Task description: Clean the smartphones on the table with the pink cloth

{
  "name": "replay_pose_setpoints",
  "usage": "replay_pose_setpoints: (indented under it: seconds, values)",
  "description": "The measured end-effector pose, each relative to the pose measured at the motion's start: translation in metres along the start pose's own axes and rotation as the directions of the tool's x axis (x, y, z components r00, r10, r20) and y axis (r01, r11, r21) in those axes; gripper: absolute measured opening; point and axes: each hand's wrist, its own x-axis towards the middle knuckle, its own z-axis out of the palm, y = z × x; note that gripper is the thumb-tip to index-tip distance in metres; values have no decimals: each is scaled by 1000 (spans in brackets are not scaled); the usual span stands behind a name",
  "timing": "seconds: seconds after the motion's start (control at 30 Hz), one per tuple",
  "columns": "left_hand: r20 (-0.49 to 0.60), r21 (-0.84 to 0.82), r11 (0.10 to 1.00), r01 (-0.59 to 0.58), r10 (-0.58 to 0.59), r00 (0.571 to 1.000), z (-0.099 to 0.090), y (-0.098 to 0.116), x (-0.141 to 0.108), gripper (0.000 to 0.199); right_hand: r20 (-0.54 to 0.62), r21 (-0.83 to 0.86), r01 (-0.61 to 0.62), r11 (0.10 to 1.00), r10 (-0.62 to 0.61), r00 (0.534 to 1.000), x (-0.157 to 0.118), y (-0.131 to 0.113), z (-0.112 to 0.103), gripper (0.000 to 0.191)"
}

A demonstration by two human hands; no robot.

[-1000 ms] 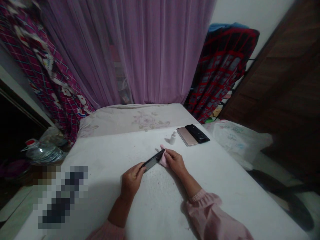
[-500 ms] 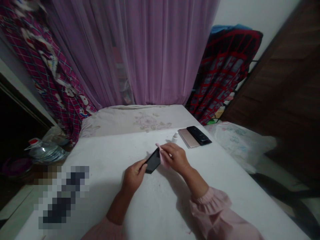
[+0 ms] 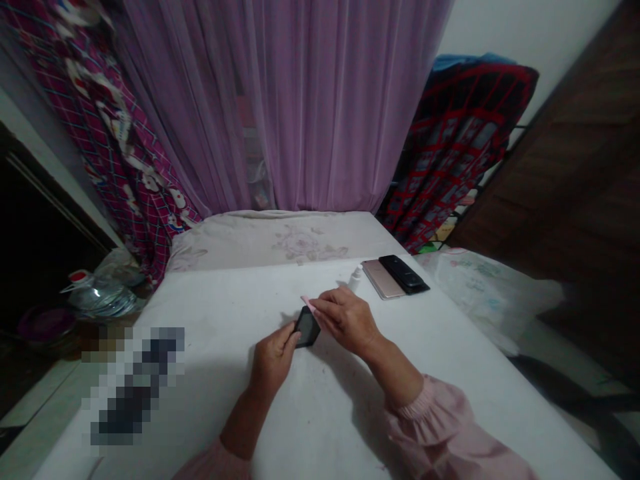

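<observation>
A dark smartphone is held tilted above the white-covered table by my left hand, thumb on its near left edge. My right hand pinches a small pink cloth at the phone's upper right edge; the fingers hide part of the phone. Just behind the right hand stands a small white bottle, its lower part partly covered by the knuckles.
A rose-gold phone and a black phone lie side by side at the table's back right. On the left of the white table cover is a pixelated dark object. A large water bottle stands beyond the left edge.
The phone has turned more upright and shows less of its length. My right hand and the pink cloth have shifted slightly left across its top. The whole view has moved a little.
</observation>
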Motion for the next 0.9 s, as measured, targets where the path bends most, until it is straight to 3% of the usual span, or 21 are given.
replay_pose_setpoints:
  seconds: [0.1, 0.23, 0.37, 0.43, 0.63, 0.9]
  values:
    - [-34, -49, 996, 68, -70, 997, 3, -6, -4, 29, -25, 63, -97, 993, 99, 995, -20, 15, 10, 27]
    - [-29, -212, 950, 228, -239, 971, 6, -20, 1, 35, 63, 164, -240, 957, 233, 970, -55, 25, 36, 26]
    - [71, -314, 851, 421, -421, 904, 2, -37, 21, 48, -18, 326, -411, 851, 441, 898, -77, 27, 58, 29]
    - [76, -292, 821, 491, -492, 867, -3, -46, 34, 50, -27, 369, -445, 816, 488, 873, -81, 29, 64, 30]
    - [5, -177, 822, 540, -548, 836, -16, -68, 63, 31, -31, 394, -461, 795, 512, 858, -83, 32, 66, 30]
    - [-44, 129, 832, 539, -538, 842, -30, -70, 79, 21, -42, 372, -457, 808, 507, 861, -83, 30, 66, 33]
